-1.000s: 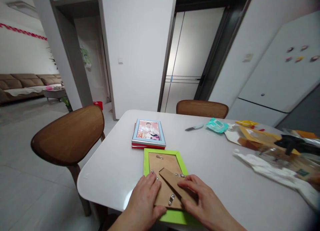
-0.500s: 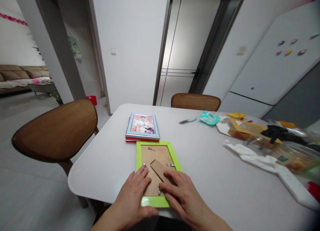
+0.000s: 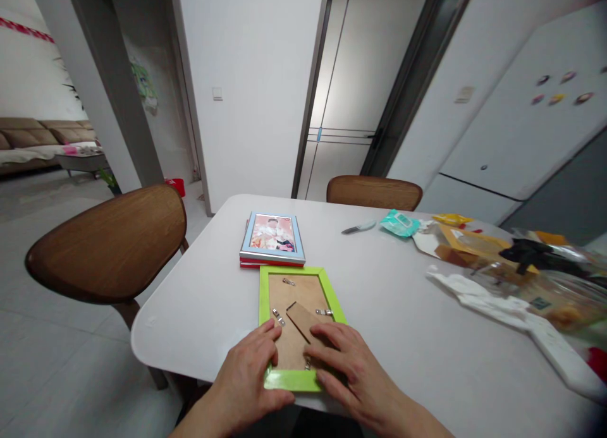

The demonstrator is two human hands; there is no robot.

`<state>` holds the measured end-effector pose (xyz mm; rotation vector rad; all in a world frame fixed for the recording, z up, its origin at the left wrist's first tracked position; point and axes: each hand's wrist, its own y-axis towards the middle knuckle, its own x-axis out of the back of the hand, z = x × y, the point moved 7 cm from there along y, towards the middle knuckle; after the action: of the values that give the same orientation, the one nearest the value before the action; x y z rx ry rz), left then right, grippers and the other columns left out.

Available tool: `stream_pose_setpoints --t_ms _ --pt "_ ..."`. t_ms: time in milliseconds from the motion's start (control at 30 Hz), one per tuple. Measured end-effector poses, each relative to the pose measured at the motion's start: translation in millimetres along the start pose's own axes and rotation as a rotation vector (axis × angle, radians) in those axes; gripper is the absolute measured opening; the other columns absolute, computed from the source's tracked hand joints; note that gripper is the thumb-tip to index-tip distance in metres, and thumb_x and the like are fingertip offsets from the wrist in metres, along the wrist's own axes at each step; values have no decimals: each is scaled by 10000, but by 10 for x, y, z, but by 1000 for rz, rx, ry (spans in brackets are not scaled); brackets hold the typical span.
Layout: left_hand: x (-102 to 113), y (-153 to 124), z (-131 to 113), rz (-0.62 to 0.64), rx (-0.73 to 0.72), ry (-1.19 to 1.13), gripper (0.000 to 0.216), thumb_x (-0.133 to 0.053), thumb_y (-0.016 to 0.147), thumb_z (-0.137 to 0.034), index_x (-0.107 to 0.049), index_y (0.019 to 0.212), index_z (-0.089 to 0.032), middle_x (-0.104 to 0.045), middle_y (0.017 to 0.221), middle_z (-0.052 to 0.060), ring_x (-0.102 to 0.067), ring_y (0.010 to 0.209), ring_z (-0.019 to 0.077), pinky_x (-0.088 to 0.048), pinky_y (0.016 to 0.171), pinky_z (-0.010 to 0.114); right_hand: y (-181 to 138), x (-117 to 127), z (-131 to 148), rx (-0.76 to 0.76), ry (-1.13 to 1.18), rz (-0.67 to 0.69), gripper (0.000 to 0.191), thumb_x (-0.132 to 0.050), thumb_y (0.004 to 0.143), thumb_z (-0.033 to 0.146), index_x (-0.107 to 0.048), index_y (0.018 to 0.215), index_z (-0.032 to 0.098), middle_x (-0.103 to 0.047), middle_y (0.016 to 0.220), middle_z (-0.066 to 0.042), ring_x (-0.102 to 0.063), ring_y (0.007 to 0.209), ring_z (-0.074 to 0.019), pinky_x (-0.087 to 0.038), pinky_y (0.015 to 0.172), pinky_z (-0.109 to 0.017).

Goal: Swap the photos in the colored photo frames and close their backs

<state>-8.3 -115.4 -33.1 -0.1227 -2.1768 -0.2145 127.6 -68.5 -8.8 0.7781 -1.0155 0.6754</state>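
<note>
A lime-green picture frame (image 3: 293, 380) lies face down near the table's front edge. Its brown backing board (image 3: 303, 292) carries a stand leg (image 3: 301, 318) and several metal clips, among them the left clip (image 3: 279, 317) and right clip (image 3: 324, 311). My left hand (image 3: 246, 371) is curled around the frame's lower left corner, fingers on the left rim and thumb by the bottom edge. My right hand (image 3: 353, 371) rests over the lower right part with fingers apart, fingertips on the stand leg and beside the bottom clip (image 3: 308, 363), which they partly cover.
Beyond the green frame lies a stack of frames, a light-blue one (image 3: 272, 236) on top. A knife (image 3: 359, 227) and a teal wipes packet (image 3: 399, 224) lie farther back. Packaging and a clear plastic container (image 3: 564, 299) crowd the right side. Wooden chairs stand left (image 3: 109, 242) and behind (image 3: 374, 191).
My left hand has slid down and back from the left clip, which is now uncovered. The right hand stays in nearly the same place. The view has shifted slightly.
</note>
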Motion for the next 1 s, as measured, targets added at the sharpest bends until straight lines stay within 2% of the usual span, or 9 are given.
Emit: stream_pose_setpoints --t_ms 100,167,333,567,800,900,1000 --pt "17 9 -11 3 4 0 290 -695 516 -268 -520 738 -202 -450 1262 70 -306 1219 219 -297 983 341 66 50 -306 -172 -57 -112 281 -401 791 237 -587 1001 228 -543 1019 -74 -464 956 -196 -373 827 -342" --pt "23 10 -14 6 9 4 287 -693 516 -265 -518 736 -203 -451 1261 65 -304 1220 214 -294 985 340 130 48 -495 -270 -92 -133 267 -404 784 212 -610 955 196 -558 948 -78 -479 891 -190 -386 788 -315" --pt "11 4 -16 26 20 16 289 -699 509 -252 -521 730 -196 -445 1266 77 -306 1218 220 -289 989 339 313 16 -677 -357 -133 -116 244 -410 780 185 -653 809 182 -553 792 -60 -473 793 -174 -384 725 -269" --pt "29 19 -43 6 35 12 275 -689 493 -196 -515 706 -195 -460 1253 76 -312 1216 217 -305 982 326 347 12 -634 -278 -81 -102 216 -439 749 147 -647 700 178 -539 795 -53 -458 802 -163 -381 723 -249" --pt "5 10 9 -20 17 -9 293 -693 483 -204 -514 715 -193 -466 1246 84 -328 1205 238 -308 979 348 349 30 -615 -266 -31 -112 209 -448 738 152 -657 741 169 -559 843 -68 -466 826 -173 -379 748 -271" --pt "-15 -2 31 -37 0 -26 325 -710 471 -214 -509 726 -194 -481 1231 84 -342 1196 239 -312 978 346 455 -10 -471 -236 18 -131 209 -453 748 174 -653 808 179 -577 866 -64 -477 836 -172 -370 763 -277" --pt "-20 -4 41 -53 -9 -30 344 -725 463 -220 -510 730 -191 -503 1208 86 -351 1190 236 -313 978 338 625 -124 -234 -177 70 -96 200 -458 766 196 -657 786 203 -591 810 -41 -491 798 -155 -364 745 -263"
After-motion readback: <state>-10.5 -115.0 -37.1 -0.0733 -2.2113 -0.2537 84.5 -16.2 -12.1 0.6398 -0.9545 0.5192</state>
